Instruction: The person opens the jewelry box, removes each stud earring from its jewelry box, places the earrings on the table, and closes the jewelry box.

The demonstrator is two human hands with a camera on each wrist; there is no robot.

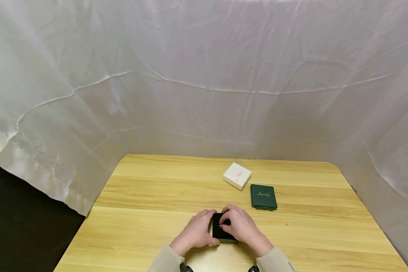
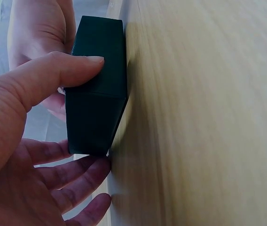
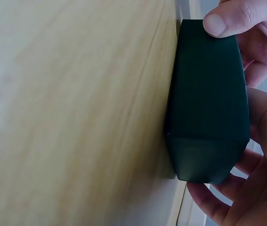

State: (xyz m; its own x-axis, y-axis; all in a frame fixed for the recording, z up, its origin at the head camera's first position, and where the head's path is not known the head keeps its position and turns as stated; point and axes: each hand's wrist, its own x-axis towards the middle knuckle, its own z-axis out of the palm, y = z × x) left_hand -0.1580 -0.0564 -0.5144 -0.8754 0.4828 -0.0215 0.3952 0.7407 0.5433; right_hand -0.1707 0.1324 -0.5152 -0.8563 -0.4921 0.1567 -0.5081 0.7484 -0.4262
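Observation:
A small dark green box (image 2: 96, 122) with a black inside (image 1: 217, 220) stands on the table in front of me. My left hand (image 1: 200, 229) grips it from the left, thumb (image 2: 77, 69) pressed on its near side and fingers round the left end. Over the black inside, my right hand (image 1: 239, 226) has its thumb and forefinger pinched together at a tiny silvery piece of jewelry (image 1: 220, 226), mostly hidden by the fingertips. Other fingers (image 3: 208, 200) of the right hand bend down at the box's right end.
A dark green lid (image 1: 263, 197) marked "Jewelry" lies behind and right of the hands. Farther back is a white box (image 1: 237, 175) with pink print. The wooden table (image 1: 149, 189) ends at a pale cloth curtain (image 1: 204, 113).

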